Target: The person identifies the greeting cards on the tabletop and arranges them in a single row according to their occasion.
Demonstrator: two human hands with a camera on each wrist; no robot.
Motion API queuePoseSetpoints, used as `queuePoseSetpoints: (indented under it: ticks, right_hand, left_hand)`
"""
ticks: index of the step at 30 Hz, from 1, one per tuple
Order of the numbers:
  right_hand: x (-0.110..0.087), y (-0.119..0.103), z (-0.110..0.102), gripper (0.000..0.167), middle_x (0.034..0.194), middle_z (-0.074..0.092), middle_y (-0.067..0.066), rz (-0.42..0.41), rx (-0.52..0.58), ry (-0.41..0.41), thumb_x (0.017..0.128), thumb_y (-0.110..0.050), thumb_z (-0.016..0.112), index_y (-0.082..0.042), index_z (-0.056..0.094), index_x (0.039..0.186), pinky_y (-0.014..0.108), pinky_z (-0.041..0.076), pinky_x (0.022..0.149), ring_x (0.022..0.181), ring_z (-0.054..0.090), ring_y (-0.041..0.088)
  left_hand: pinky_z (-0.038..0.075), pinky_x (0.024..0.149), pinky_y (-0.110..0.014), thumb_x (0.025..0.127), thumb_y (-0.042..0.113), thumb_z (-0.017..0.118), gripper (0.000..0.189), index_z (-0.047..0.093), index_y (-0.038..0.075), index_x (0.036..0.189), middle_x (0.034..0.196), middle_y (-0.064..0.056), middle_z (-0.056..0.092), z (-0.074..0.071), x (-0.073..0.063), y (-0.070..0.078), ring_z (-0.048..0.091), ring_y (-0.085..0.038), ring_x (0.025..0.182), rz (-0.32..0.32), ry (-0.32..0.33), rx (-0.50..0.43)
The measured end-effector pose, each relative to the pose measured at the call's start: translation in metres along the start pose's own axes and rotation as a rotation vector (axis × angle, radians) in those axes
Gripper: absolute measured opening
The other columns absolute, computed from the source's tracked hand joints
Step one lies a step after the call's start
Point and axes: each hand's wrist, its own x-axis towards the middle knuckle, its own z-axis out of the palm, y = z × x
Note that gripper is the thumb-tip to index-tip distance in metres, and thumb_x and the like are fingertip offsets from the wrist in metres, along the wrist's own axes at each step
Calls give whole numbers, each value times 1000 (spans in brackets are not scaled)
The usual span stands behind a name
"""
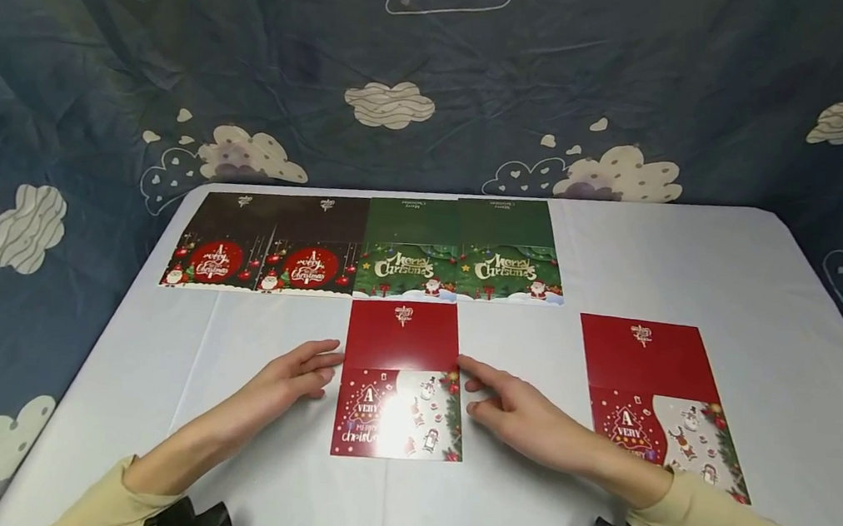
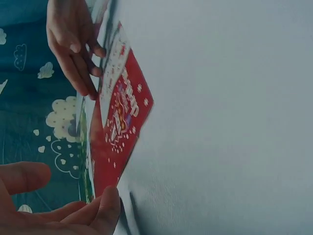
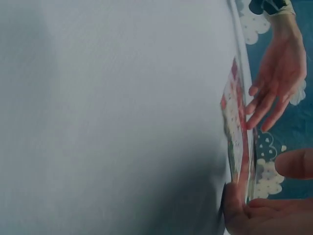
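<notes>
An unfolded red Christmas card (image 1: 401,341) lies flat on the white table, its upper panel plain red with small white lettering, its lower one printed with a tree and snowmen. Glare washes out part of the lower panel. My left hand (image 1: 294,379) is at the card's left edge, fingers loosely extended. On the opposite side, my right hand (image 1: 518,405) has its fingertips at or very near the right edge, fingers relaxed. In the left wrist view, the left fingertips meet the near corner of the card (image 2: 129,110). Neither hand grips anything.
A matching red card (image 1: 642,362) lies to the right, its lower part partly behind the right forearm. Along the back edge, two dark cards (image 1: 319,225) and two green cards (image 1: 503,228) form a row. A dark cloud-patterned cloth (image 1: 439,64) hangs behind the white table (image 1: 252,474).
</notes>
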Motion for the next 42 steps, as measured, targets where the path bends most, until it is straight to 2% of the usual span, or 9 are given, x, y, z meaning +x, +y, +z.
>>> queuePoseSetpoints:
  ticks: [4, 7, 10, 14, 20, 25, 28, 34, 42]
  right_hand:
    - [-1, 1, 0, 53, 140, 50, 10, -1, 135, -1, 99, -10, 53, -4, 37, 150, 28, 44, 99, 127, 46, 27]
    - [-1, 3, 0, 49, 144, 48, 13, -4, 257, 5, 100, -6, 51, -2, 39, 147, 26, 44, 99, 132, 45, 30]
    - [0, 5, 0, 47, 142, 51, 16, 0, 340, 27, 99, -5, 52, -1, 41, 145, 23, 47, 96, 130, 49, 30]
    - [1, 8, 4, 49, 134, 58, 18, 27, 387, 66, 98, -6, 57, 1, 43, 144, 22, 49, 91, 122, 56, 28]
    - [5, 12, 11, 51, 126, 61, 21, 30, 430, 103, 96, -2, 58, 6, 41, 143, 22, 51, 88, 107, 64, 24]
    - [4, 12, 15, 56, 122, 60, 23, 22, 436, 125, 92, 2, 60, 6, 40, 145, 32, 57, 80, 94, 66, 22]
    - [2, 10, 15, 63, 114, 61, 21, 28, 441, 136, 92, 2, 62, 3, 36, 149, 38, 59, 72, 86, 66, 22]
    - [1, 6, 4, 63, 102, 63, 19, 32, 417, 199, 92, -5, 68, -3, 40, 148, 39, 59, 62, 64, 64, 24]
    - [-1, 8, -28, 59, 114, 58, 18, 45, 329, 277, 91, -9, 71, -9, 46, 144, 38, 59, 59, 65, 64, 25]
  left_hand:
    - [44, 103, -38, 102, 14, 48, 49, 36, 1, 147, 145, -18, 47, -1, 3, -3, 48, -30, 130, -24, 36, -187]
    - [47, 100, -35, 101, 9, 49, 45, 40, -2, 144, 139, -20, 52, -1, 5, -6, 53, -28, 124, -28, 75, -321]
    - [50, 96, -33, 97, 2, 54, 47, 41, -4, 142, 130, -21, 57, 0, 8, -11, 61, -24, 112, -37, 97, -384]
    - [53, 91, -34, 90, -5, 60, 55, 40, -5, 141, 114, -17, 59, 7, 13, -16, 64, -20, 96, -58, 124, -398]
    - [56, 76, -29, 84, -6, 66, 54, 47, -8, 135, 106, -14, 60, 17, 16, -15, 63, -15, 82, -62, 147, -316]
    - [56, 66, -27, 85, -7, 66, 59, 44, -5, 139, 90, -4, 57, 20, 14, -12, 60, -11, 73, -73, 140, -330]
    - [57, 66, -27, 86, -6, 66, 63, 40, -4, 143, 87, -3, 58, 22, 15, -10, 61, -11, 74, -73, 126, -356]
    - [58, 70, -29, 91, -4, 61, 59, 38, -2, 146, 91, -6, 55, 25, 20, -3, 61, -13, 79, -38, 92, -375]
    - [59, 76, -37, 93, -5, 57, 59, 36, -1, 148, 99, -9, 52, 35, 38, 14, 61, -15, 80, 30, 12, -405]
